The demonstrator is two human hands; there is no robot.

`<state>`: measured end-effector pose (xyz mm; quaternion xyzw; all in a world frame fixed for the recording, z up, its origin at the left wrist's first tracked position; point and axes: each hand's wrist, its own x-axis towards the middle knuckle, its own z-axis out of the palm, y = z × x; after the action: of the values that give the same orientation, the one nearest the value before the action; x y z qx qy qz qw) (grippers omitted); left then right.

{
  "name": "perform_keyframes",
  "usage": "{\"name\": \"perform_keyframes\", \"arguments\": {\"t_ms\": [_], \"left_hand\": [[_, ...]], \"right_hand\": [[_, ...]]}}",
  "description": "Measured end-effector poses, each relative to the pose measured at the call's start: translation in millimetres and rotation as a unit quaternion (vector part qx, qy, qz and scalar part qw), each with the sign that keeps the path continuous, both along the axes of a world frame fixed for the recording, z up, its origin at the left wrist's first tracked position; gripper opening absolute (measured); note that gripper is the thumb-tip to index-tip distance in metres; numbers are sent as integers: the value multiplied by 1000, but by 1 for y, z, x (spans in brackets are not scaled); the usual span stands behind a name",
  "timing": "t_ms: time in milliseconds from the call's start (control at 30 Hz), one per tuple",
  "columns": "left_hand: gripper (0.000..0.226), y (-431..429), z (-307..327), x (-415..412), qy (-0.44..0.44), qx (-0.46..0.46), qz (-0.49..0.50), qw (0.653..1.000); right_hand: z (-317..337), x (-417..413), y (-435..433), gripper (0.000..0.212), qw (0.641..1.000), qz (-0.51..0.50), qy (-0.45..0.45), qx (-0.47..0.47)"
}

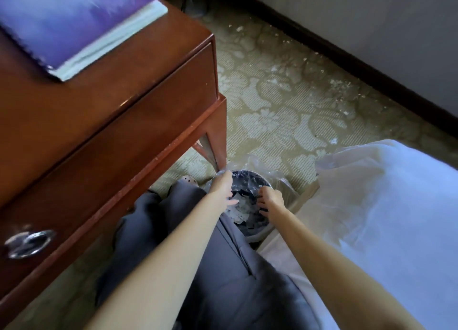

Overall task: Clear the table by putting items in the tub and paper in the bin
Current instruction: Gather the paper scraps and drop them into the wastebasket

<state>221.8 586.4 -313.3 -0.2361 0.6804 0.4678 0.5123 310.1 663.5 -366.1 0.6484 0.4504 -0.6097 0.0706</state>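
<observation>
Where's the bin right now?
Head view, low centre: the bin stands on the carpet beside the table leg, with the left hand and right hand over its mouth.

The floor under you has a yellow-green carpet (pixel 272 111) with big pale flower shapes. Little white bits (pixel 339 84) lie on it near the wall (pixel 371 19), which is plain and pale. A dark strip (pixel 347 57) runs along the bottom of that wall. On your right is a bed with a white cover (pixel 396 205). You have grey trousers (pixel 223 280) on, and a pale shoe with small holes (pixel 186 181) peeks out past your knee. Far off there is a dark thing (pixel 195 2), maybe a stand, too blurry to tell.
</observation>
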Motion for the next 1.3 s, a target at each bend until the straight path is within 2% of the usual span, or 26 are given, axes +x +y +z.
{"name": "perform_keyframes", "arguments": {"t_ms": [133, 200, 267, 433, 533, 633, 767, 900, 1067, 1200, 1300], "left_hand": [[21, -16, 62, 4, 186, 35, -77, 979], [23, -33, 98, 5, 292, 48, -107, 949], [25, -57, 136, 4, 388, 57, -96, 915], [29, -138, 218, -9, 546, 46, -15, 836], [23, -189, 246, -23, 594, -24, 25, 804], [33, -238, 257, -40, 601, -168, 2, 781], [55, -297, 251, -72, 530, -324, -55, 781], [59, -333, 241, -106, 457, -385, -92, 796], [61, -356, 235, -154, 423, -426, -121, 791], [62, -367, 229, -195, 431, -434, -136, 779], [62, -370, 226, -227, 441, -438, -135, 772]], "right_hand": [[55, -9, -14, 17, 981, 63, 99, 154], [96, -17, -30, 15, 952, 94, 169, 237], [142, -22, -50, 15, 909, 121, 250, 310], [243, -44, -116, 20, 797, 181, 423, 391], [268, -74, -156, 20, 764, 248, 452, 389], [283, -110, -192, 29, 728, 370, 410, 406], [288, -158, -237, 64, 664, 542, 326, 398], [282, -203, -271, 84, 586, 615, 243, 468], [280, -268, -295, 80, 530, 645, 233, 498], [278, -317, -301, 80, 520, 642, 225, 517], [276, -354, -299, 85, 532, 616, 206, 543]]}}
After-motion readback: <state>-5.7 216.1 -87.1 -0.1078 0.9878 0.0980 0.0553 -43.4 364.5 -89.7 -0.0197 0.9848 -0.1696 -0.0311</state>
